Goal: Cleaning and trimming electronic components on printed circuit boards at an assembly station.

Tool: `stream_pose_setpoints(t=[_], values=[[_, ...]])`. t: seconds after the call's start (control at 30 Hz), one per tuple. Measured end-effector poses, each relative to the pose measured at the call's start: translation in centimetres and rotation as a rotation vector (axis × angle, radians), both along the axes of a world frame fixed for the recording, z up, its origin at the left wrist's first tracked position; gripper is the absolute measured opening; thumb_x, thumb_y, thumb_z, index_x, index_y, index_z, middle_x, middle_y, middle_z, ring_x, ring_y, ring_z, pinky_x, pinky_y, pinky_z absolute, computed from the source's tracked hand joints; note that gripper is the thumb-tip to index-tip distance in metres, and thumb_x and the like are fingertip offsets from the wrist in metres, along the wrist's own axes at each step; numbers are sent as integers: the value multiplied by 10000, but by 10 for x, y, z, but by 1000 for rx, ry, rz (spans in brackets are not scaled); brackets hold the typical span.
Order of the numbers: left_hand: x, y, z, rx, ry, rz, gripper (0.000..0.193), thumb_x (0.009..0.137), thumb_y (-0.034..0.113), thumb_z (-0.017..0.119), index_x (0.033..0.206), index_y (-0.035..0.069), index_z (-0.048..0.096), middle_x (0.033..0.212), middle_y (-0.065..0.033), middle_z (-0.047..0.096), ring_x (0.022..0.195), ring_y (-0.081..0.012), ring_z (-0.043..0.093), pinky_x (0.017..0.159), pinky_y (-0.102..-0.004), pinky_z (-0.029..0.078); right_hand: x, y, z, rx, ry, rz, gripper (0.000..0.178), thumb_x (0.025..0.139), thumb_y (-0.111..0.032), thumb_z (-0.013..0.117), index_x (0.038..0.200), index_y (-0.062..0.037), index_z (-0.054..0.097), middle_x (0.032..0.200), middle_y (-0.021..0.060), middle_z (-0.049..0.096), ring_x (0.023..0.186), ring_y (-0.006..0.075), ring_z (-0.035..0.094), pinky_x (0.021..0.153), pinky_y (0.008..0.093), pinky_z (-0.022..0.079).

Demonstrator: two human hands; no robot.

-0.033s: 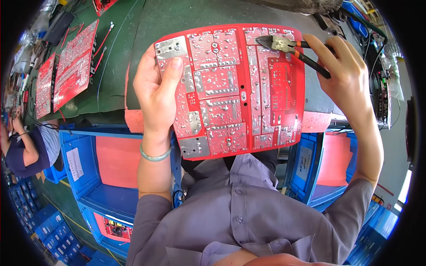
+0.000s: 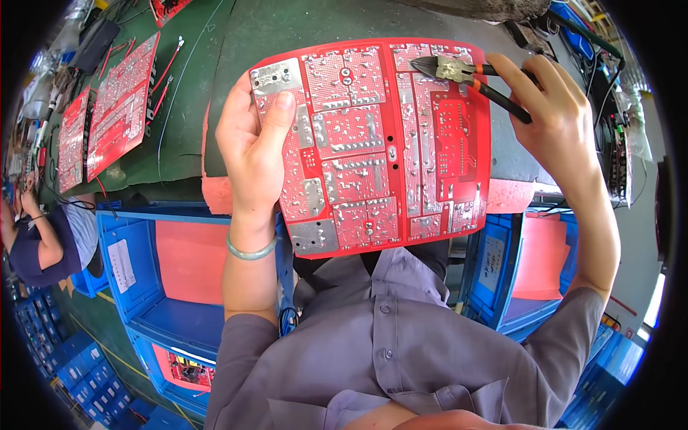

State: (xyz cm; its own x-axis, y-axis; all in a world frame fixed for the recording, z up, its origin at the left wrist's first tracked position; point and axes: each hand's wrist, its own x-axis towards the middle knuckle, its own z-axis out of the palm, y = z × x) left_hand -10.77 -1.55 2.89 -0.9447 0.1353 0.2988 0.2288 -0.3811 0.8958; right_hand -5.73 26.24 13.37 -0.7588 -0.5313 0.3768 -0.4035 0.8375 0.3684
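Observation:
A large red circuit board (image 2: 393,215) is held up with its soldered side showing. My left hand (image 2: 251,147) grips its left edge, thumb flat on the face and fingers behind. In my right hand (image 2: 555,107) is a pair of diagonal cutters (image 2: 453,69) with black and orange handles. Their jaws point left and lie over the board's upper right part, among solder joints and lead ends. Whether the blades touch a lead is too small to tell. The fingers behind the board are hidden.
More red boards (image 2: 122,107) stand tilted on the green bench mat (image 2: 190,136) at left, with wired leads beside them. Blue crates (image 2: 168,315) lined with pink sheets stand below the bench edge on both sides. Another person (image 2: 54,236) is at far left.
The cutters' jaws have shifted very slightly left and up over the board. Both hands keep their hold.

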Motion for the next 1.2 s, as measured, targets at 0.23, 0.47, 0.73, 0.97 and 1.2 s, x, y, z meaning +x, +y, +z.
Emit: stream_pose_setpoints(t=[0.23,0.47,0.73,0.97,1.2], values=[[-4,1,3,-59,-56,3,291,882,40,518,1148,-71,486,1015,-89,606,879,-99,568,781,-231,446,-13,10,-6,-36,-109,-9,495,610,59,626,1069,-127,602,774,76,534,622,251,541,574,356,466],[1,0,-2,-13,-31,18,312,880,35,515,1174,-59,468,1021,-77,607,898,-103,569,796,-232,443,-10,6,2,-302,-82,-147,479,658,-23,621,1120,-143,585,852,107,552,767,294,553,695,374,457],[3,0,-2,40,32,26,343,869,11,522,1191,-70,439,1041,-99,600,931,-122,567,838,-261,442,13,-36,9,-114,-28,-99,524,577,3,678,1076,-146,616,864,69,523,784,240,537,700,364,447],[5,-1,-3,88,72,0,353,870,14,526,1193,-76,417,1016,-108,604,898,-118,573,802,-251,452,6,-34,10,-98,-52,-77,509,635,61,665,1101,-141,622,844,61,537,737,203,558,612,316,471],[7,0,-3,121,63,-14,369,871,10,520,1211,-73,403,1027,-110,597,903,-113,567,793,-243,450,-6,-50,16,-35,4,-35,506,644,52,667,1108,-144,618,861,69,541,734,215,553,632,324,471]])
